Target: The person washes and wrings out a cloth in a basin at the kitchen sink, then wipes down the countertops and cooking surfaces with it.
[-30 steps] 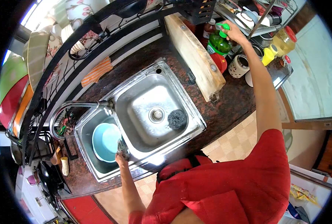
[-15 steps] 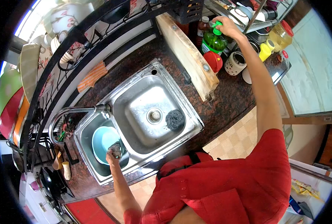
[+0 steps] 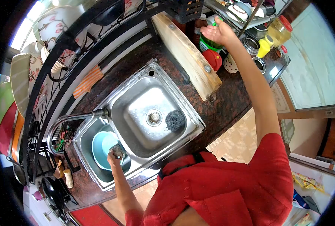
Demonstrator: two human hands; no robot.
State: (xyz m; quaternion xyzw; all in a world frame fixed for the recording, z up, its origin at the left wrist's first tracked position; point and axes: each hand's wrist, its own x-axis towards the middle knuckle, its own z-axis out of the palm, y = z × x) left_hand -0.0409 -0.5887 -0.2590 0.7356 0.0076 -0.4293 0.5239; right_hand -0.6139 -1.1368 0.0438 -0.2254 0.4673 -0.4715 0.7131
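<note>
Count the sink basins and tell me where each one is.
2. The larger basin is on the person's right, with a dark scouring pad in it. The smaller basin adjoins it on the left and holds a light blue tub.

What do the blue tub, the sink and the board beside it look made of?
Blue tub: probably plastic, smooth and evenly coloured. Sink: metal, likely stainless steel, with bright reflections. Board: apparently wood, pale and worn, with brown streaks along its face.
</note>
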